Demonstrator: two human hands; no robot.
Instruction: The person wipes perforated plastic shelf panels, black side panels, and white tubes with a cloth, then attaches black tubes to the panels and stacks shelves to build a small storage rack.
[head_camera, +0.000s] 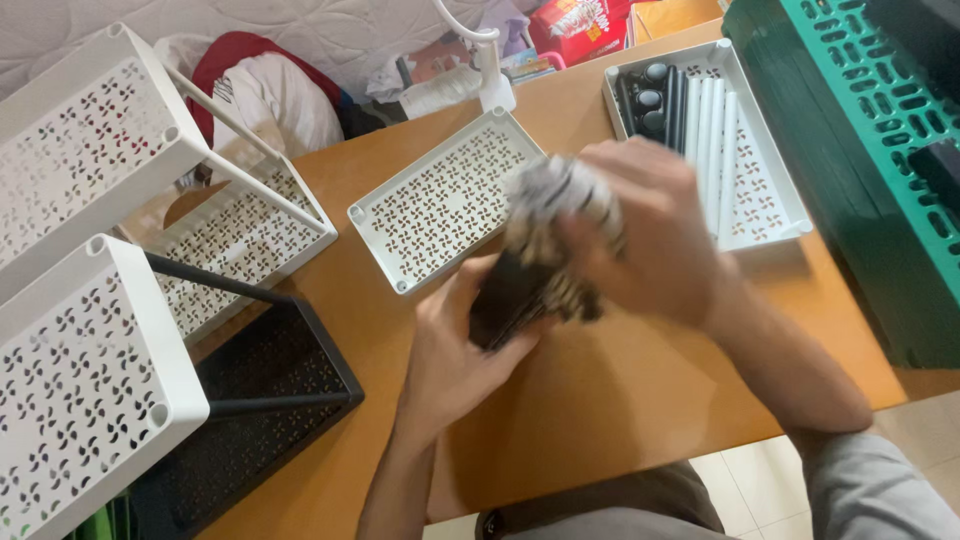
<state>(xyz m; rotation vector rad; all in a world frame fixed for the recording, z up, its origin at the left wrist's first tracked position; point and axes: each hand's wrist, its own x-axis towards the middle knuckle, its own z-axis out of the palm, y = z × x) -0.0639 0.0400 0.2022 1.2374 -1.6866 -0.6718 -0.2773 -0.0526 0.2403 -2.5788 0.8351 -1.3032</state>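
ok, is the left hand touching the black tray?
Touching. Head view: left hand grips the black tray from below, fingers wrapped on its edge; right hand holds it too.

White perforated tray (440, 205), tray of rods (760, 180), green crate (860, 130), white shelf rack (90, 300)

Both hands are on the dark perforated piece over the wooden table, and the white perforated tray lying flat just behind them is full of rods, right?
Not quite. In the head view both hands, left and right, grip the dark perforated piece over the wooden table, but the white perforated tray behind them is empty.
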